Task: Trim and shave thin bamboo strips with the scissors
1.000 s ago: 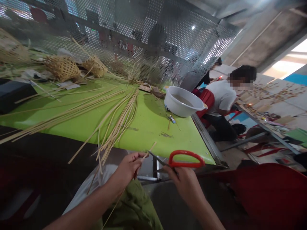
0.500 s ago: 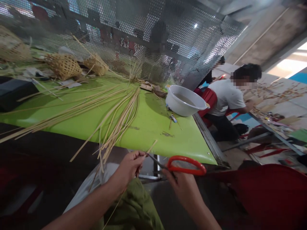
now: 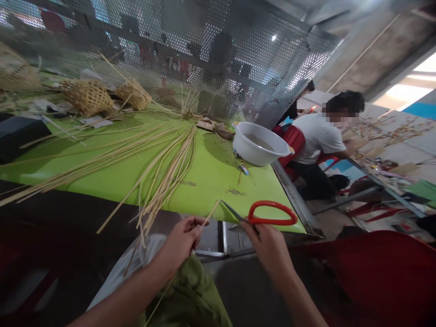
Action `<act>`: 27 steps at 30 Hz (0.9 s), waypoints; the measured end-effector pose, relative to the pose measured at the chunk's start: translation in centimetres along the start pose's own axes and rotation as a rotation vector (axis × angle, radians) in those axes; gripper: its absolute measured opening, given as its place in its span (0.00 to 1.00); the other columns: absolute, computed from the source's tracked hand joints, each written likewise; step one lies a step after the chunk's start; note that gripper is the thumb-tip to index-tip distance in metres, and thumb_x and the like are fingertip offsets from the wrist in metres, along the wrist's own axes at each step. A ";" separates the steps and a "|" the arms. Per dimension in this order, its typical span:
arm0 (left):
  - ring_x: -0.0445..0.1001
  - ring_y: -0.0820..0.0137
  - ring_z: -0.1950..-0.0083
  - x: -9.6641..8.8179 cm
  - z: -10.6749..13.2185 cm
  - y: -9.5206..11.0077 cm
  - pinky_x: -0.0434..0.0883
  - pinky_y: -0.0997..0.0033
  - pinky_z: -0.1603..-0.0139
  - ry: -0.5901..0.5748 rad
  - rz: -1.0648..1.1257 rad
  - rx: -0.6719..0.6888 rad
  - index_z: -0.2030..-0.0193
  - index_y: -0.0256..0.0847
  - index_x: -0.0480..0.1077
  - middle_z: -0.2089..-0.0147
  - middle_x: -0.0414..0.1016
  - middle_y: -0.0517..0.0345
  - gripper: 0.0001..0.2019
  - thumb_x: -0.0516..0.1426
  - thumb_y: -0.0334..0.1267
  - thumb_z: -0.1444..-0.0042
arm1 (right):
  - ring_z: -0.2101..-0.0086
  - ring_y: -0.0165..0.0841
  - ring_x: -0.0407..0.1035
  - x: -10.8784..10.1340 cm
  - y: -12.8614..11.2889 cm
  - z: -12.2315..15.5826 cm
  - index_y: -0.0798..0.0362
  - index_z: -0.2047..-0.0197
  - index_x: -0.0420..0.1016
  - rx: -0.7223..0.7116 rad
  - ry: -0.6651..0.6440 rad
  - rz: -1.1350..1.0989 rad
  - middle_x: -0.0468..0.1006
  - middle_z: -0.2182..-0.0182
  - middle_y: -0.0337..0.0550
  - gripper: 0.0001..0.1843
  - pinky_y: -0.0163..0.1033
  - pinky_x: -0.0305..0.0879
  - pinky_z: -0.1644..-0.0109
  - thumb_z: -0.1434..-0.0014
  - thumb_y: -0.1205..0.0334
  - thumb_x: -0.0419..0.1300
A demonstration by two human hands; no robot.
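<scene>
My left hand (image 3: 185, 236) is closed in a pinch on a thin bamboo strip (image 3: 211, 212), just off the front edge of the table. One end of the strip points up to the right, and a long thin tail hangs down over my lap. My right hand (image 3: 267, 240) is closed around a pair of scissors with red handles (image 3: 272, 213). Their blades are apart, and the upper blade's tip is at the strip's free end. A bundle of bamboo strips (image 3: 177, 170) lies on the green tabletop (image 3: 211, 177), its ends hanging over the edge.
A white basin (image 3: 260, 143) of liquid stands near the table's right end, a lighter (image 3: 244, 168) beside it. Woven baskets (image 3: 86, 97) lie at the back left, near a dark box (image 3: 23, 136). A perforated metal screen (image 3: 204, 54) stands behind. A seated person (image 3: 316, 136) works at the right.
My right hand has moved the scissors up and to the right, from beside my left fingers to the strip's free end. My left hand stays nearly in place with the strip.
</scene>
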State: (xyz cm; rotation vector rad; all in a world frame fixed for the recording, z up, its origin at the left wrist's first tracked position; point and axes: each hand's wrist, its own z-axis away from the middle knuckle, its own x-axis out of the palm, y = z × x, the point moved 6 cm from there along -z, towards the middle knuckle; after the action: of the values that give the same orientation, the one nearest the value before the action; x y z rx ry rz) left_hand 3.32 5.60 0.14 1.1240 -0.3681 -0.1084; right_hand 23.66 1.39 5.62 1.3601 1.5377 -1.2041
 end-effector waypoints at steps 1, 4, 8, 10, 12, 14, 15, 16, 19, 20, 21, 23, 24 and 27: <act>0.50 0.79 0.87 -0.1 -0.1 0.0 0.48 0.77 0.84 0.001 -0.018 0.004 0.61 0.36 0.70 0.87 0.56 0.73 0.12 0.56 0.40 0.52 | 0.79 0.35 0.68 -0.1 0.1 -0.2 0.52 0.81 0.67 -0.010 0.007 0.019 0.72 0.83 0.44 0.29 0.36 0.52 0.73 0.34 0.47 0.45; 0.50 0.80 0.87 -0.1 -0.4 0.1 0.48 0.77 0.84 -0.016 -0.067 0.080 0.66 0.38 0.68 0.87 0.57 0.73 0.07 0.55 0.37 0.52 | 0.78 0.34 0.68 -0.3 -0.7 -0.1 0.51 0.80 0.68 -0.086 -0.019 0.001 0.72 0.82 0.43 0.27 0.36 0.52 0.73 0.33 0.48 0.46; 0.51 0.80 0.87 -0.1 -0.5 0.2 0.49 0.78 0.85 -0.024 -0.128 0.160 0.67 0.39 0.66 0.87 0.56 0.73 0.06 0.53 0.38 0.51 | 0.75 0.34 0.70 -0.7 -2.0 0.4 0.52 0.76 0.70 -0.110 -0.076 -0.053 0.74 0.78 0.43 0.23 0.35 0.53 0.71 0.34 0.51 0.49; 0.50 0.80 0.88 -0.1 -0.4 -0.1 0.49 0.78 0.86 -0.036 -0.156 0.150 0.66 0.39 0.65 0.86 0.59 0.72 0.07 0.52 0.39 0.49 | 0.74 0.34 0.70 -1.1 -2.2 0.5 0.53 0.75 0.71 -0.098 -0.090 -0.085 0.75 0.77 0.44 0.23 0.35 0.54 0.70 0.34 0.51 0.49; 0.52 0.80 0.89 0.1 -0.3 -0.2 0.50 0.78 0.87 -0.084 -0.160 0.142 0.63 0.40 0.64 0.82 0.64 0.70 0.08 0.52 0.40 0.48 | 0.73 0.34 0.70 -1.3 -2.4 0.8 0.53 0.74 0.72 -0.092 -0.124 -0.181 0.75 0.76 0.44 0.22 0.35 0.56 0.70 0.35 0.51 0.50; 0.53 0.80 0.88 0.2 -0.1 0.0 0.50 0.78 0.87 -0.125 -0.156 0.142 0.61 0.41 0.62 0.79 0.68 0.67 0.09 0.52 0.41 0.47 | 0.73 0.34 0.69 -1.6 -2.2 1.3 0.53 0.74 0.72 -0.038 -0.176 -0.362 0.75 0.76 0.43 0.20 0.35 0.59 0.69 0.37 0.50 0.52; 0.54 0.80 0.87 0.3 0.1 0.3 0.51 0.79 0.86 -0.128 -0.144 0.151 0.61 0.41 0.62 0.78 0.69 0.67 0.09 0.52 0.41 0.46 | 0.74 0.34 0.69 -1.7 -1.8 1.6 0.53 0.74 0.72 0.035 -0.183 -0.486 0.75 0.77 0.43 0.20 0.35 0.60 0.69 0.38 0.49 0.54; 0.54 0.81 0.86 0.3 0.2 0.7 0.51 0.79 0.85 -0.122 -0.126 0.159 0.61 0.41 0.62 0.78 0.68 0.67 0.08 0.52 0.41 0.46 | 0.74 0.33 0.69 -1.8 -1.4 1.9 0.54 0.73 0.73 0.135 -0.168 -0.630 0.74 0.78 0.42 0.19 0.35 0.61 0.70 0.40 0.47 0.57; 0.50 0.81 0.84 0.7 0.6 1.9 0.50 0.80 0.83 -0.138 -0.060 0.131 0.60 0.40 0.64 0.81 0.59 0.71 0.11 0.52 0.45 0.44 | 0.78 0.31 0.67 -1.5 0.0 3.4 0.55 0.67 0.74 0.479 -0.013 -1.093 0.73 0.80 0.37 0.20 0.35 0.64 0.74 0.48 0.45 0.64; 0.48 0.80 0.84 0.9 0.8 2.2 0.49 0.79 0.83 -0.157 -0.038 0.108 0.59 0.39 0.64 0.82 0.56 0.72 0.13 0.52 0.47 0.43 | 0.79 0.29 0.67 -1.2 0.2 4.0 0.55 0.65 0.74 0.575 0.053 -1.229 0.73 0.80 0.36 0.20 0.34 0.64 0.75 0.50 0.46 0.66; 0.46 0.80 0.84 1.2 0.9 2.4 0.49 0.79 0.84 -0.184 -0.022 0.081 0.59 0.39 0.65 0.82 0.54 0.72 0.15 0.51 0.49 0.43 | 0.81 0.28 0.66 -0.7 0.3 4.4 0.54 0.65 0.73 0.656 0.106 -1.348 0.73 0.79 0.35 0.20 0.33 0.64 0.76 0.53 0.47 0.68; 0.44 0.81 0.85 1.5 1.1 2.8 0.50 0.78 0.84 -0.231 0.005 0.055 0.59 0.39 0.65 0.83 0.52 0.73 0.16 0.52 0.51 0.43 | 0.83 0.26 0.65 0.5 0.0 5.0 0.53 0.65 0.72 0.788 0.157 -1.531 0.74 0.79 0.33 0.21 0.32 0.63 0.79 0.56 0.49 0.71; 0.44 0.82 0.86 1.7 1.1 3.0 0.51 0.78 0.84 -0.251 0.024 0.052 0.60 0.39 0.65 0.82 0.52 0.74 0.16 0.53 0.51 0.43 | 0.83 0.26 0.65 1.1 -0.3 5.1 0.52 0.67 0.72 0.837 0.163 -1.603 0.73 0.79 0.32 0.21 0.31 0.63 0.80 0.58 0.49 0.72; 0.49 0.82 0.87 2.0 1.3 3.4 0.54 0.78 0.83 -0.327 0.082 0.044 0.60 0.41 0.63 0.81 0.58 0.72 0.12 0.55 0.47 0.44 | 0.83 0.25 0.65 2.2 -1.8 4.7 0.52 0.70 0.70 0.814 0.135 -1.730 0.71 0.82 0.30 0.20 0.31 0.63 0.80 0.56 0.47 0.71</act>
State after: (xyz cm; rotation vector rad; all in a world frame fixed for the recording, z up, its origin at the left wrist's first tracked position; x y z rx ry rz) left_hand 4.40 5.47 4.12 1.1335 -0.7106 -0.2139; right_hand 21.25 -2.49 2.52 0.0755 2.4544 -2.9806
